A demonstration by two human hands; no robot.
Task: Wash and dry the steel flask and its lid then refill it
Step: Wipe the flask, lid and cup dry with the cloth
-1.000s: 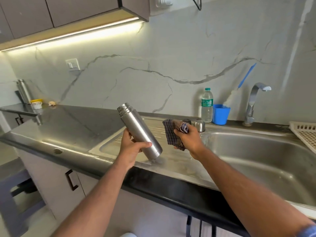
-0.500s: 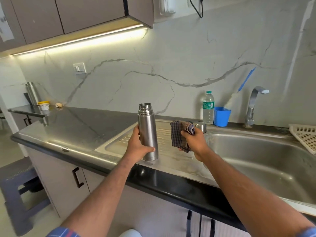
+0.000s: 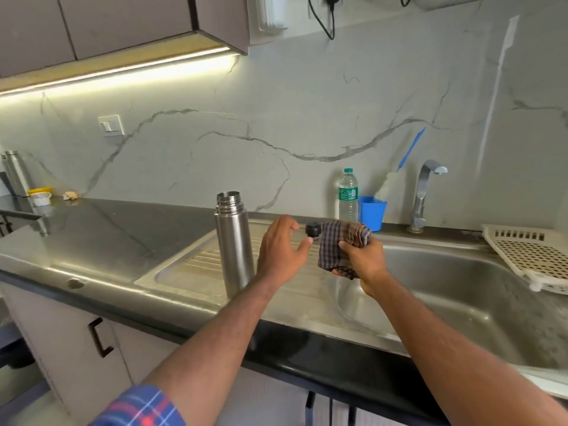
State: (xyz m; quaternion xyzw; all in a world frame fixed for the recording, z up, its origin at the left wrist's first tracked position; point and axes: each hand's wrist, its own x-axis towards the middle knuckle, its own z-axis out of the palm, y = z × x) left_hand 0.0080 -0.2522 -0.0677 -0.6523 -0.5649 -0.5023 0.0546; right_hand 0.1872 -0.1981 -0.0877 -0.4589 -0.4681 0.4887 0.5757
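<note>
The steel flask (image 3: 233,241) stands upright and uncapped on the sink's drainboard (image 3: 190,265). My left hand (image 3: 279,250) is just right of it, off the flask, fingers relaxed, with the thumb tip close to a dark round lid (image 3: 313,230). That lid pokes out of the left side of a checked cloth (image 3: 338,244). My right hand (image 3: 365,259) grips the bunched cloth from below, over the edge of the sink basin (image 3: 461,290). Most of the lid is hidden inside the cloth.
A plastic water bottle (image 3: 348,195), a blue cup (image 3: 372,212) and the tap (image 3: 424,195) line the back wall. A white perforated basket (image 3: 531,256) overhangs the basin at right. Another steel bottle (image 3: 17,173) stands on the far left counter.
My left hand stood the tilted flask upright on the drainboard, let go and moved right toward the cloth. The lid, earlier on the sink's back edge, now shows at the cloth in my right hand.
</note>
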